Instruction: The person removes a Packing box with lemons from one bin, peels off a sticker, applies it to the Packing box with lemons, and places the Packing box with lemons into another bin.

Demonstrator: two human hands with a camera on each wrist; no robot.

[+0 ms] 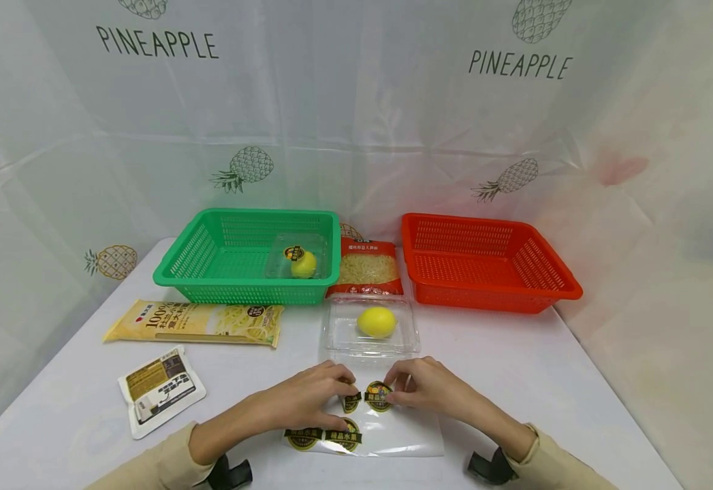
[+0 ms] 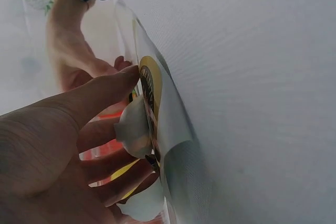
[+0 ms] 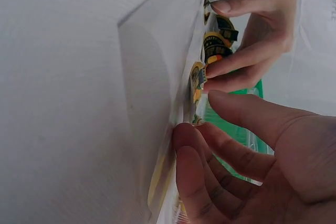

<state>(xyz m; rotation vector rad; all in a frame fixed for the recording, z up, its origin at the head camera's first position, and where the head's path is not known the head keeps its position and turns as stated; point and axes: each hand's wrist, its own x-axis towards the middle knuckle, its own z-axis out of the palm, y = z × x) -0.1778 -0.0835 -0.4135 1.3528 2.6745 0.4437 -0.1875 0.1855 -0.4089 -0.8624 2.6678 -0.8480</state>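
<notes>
A glossy white sheet [image 1: 402, 435] bearing several round black-and-gold fruit stickers lies on the table. My left hand [image 1: 316, 395] spreads over its left part, thumb on a lower sticker [image 1: 344, 435] and fingertips by an upper sticker [image 1: 351, 401], pressing the sheet. With thumb and fingertips, my right hand [image 1: 426, 388] pinches the right edge of another round sticker [image 1: 377, 396]. The right wrist view shows that sticker [image 3: 197, 80] edge-on between the two hands. Just beyond the sheet, a clear plastic box [image 1: 340, 333] holds a yellow lemon [image 1: 376, 322].
A green basket [image 1: 246, 294] at the back left contains a stickered clear box [image 1: 276, 262] with a lemon. At the back right stands a red basket [image 1: 485, 297]. Between them lies a red pasta bag [image 1: 368, 269]. A yellow noodle packet [image 1: 197, 322] and a white pouch [image 1: 163, 391] lie left.
</notes>
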